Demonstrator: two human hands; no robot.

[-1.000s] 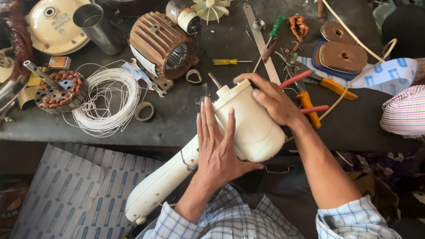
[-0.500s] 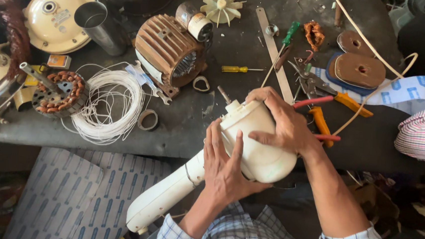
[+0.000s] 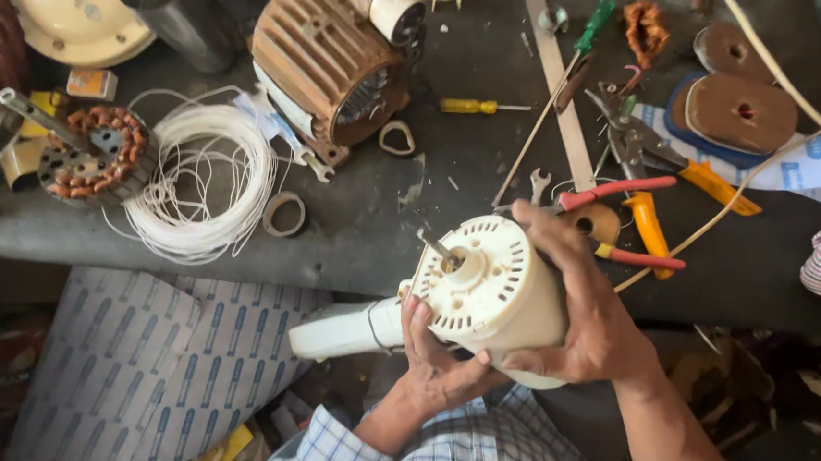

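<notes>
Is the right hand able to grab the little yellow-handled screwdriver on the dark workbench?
Probably not right away: the right hand is wrapped around the cream plastic fan motor housing. The small yellow-handled screwdriver lies uncovered beyond it.

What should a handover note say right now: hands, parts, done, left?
Left hand: cups the cream fan motor housing from below.
Right hand: grips its right side.
The housing is off the workbench, vented face and shaft turned up towards the camera, with its white neck pointing left.
Pliers and yellow screwdriver lie untouched on the bench.
Done: housing lifted. Left: cannot tell; housing looks closed.
</notes>
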